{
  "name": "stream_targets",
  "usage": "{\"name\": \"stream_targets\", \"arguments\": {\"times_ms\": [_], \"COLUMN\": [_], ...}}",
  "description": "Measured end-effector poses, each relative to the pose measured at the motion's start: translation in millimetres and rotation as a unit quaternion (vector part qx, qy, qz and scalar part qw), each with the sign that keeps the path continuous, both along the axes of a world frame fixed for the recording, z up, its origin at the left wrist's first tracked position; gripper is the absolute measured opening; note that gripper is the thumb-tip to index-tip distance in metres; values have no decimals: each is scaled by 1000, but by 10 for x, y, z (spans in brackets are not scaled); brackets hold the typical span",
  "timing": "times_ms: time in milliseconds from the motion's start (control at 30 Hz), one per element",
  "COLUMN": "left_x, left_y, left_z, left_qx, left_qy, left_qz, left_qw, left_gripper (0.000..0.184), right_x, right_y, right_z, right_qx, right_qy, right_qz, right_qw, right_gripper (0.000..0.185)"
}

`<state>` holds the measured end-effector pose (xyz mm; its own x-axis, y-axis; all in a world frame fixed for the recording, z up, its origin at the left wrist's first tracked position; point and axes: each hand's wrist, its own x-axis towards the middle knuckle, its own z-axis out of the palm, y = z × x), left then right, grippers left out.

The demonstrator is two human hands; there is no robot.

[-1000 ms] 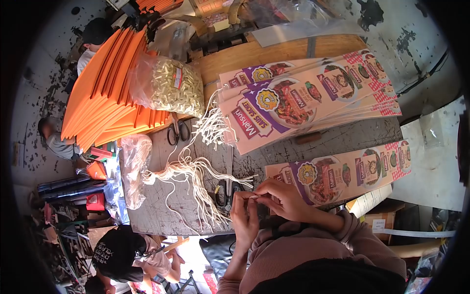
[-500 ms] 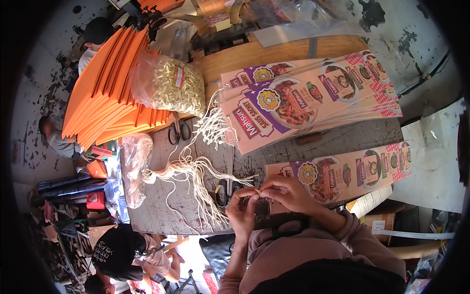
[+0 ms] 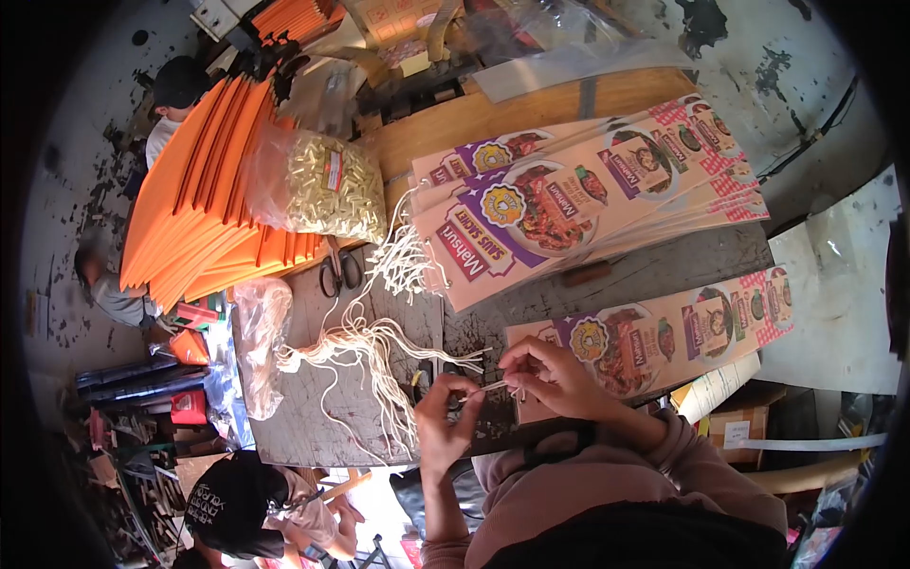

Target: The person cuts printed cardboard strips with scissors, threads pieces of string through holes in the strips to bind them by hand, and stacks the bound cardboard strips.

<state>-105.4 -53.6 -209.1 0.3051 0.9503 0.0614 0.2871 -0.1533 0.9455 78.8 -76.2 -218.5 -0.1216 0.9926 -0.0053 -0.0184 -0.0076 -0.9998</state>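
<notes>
Between my two hands a short piece of pale cord (image 3: 494,386) is stretched. My left hand (image 3: 445,422) pinches one end between thumb and finger. The fingers of my right hand (image 3: 555,379) are closed on the other end, at the left edge of a long printed cardboard sheet (image 3: 654,341) with food pictures. Left of my hands lies a loose bundle of pale cords (image 3: 379,356) spread over the table. A pair of scissors (image 3: 417,379) is partly hidden behind my left hand.
A stack of printed sheets (image 3: 569,204) with corded ends (image 3: 403,256) lies farther back. Black-handled scissors (image 3: 339,272), a plastic bag of small gold-coloured pieces (image 3: 336,185) and piled orange sheets (image 3: 204,180) are at the left. A person in a black cap (image 3: 227,498) sits lower left.
My hands have moved apart, the left one going left and down, so the cord now shows taut between them. The camera view has shifted slightly.
</notes>
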Motion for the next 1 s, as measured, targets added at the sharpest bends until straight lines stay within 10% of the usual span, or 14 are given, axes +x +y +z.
{"name": "stream_targets", "arguments": {"times_ms": [233, 267, 300, 333, 367, 467, 533, 667, 933, 1000], "left_x": [29, -23, 23, 76, 117, 174, 309, 441, 228, 207], "left_y": [290, 346, 343, 329, 291, 209, 191, 205, 366, 525], "left_z": [324, 297, 342, 385, 360, -22, -54, -11, 517, 733], "left_qx": [76, 139, 127, 114, 73, 82, 95, 12, -32, -1], "left_qy": [-64, 55, 97, 138, 178, 191, 189, 82, 55, 44], "left_qz": [82, 93, 103, 112, 98, -34, -42, -58, -14, 10], "left_qw": [992, 984, 982, 977, 976, 978, 977, 995, 998, 999], "left_gripper": [8, 14, 19, 24, 34, 39, 39, 34, 22, 21], "right_x": [690, 893, 1358, 1629, 2128, 3101, 3716, 3943, 3626, 3862], "right_y": [-31, -110, -239, -364, -514, -1135, -1610, -1658, -1040, -660], "right_z": [58, 156, -159, 11, -231, -426, -822, -848, 387, 452], "right_qx": [212, 38, 137, -52, 99, -69, -116, -176, 16, 117], "right_qy": [-368, -300, -472, -504, -602, -592, -753, -535, -404, -448], "right_qz": [-208, -265, -336, -400, -467, -570, -379, -603, -561, -560], "right_qw": [881, 916, 804, 763, 640, 565, 525, 565, 722, 687], "right_gripper": [35, 38, 32, 32, 35, 40, 37, 51, 43, 41]}}
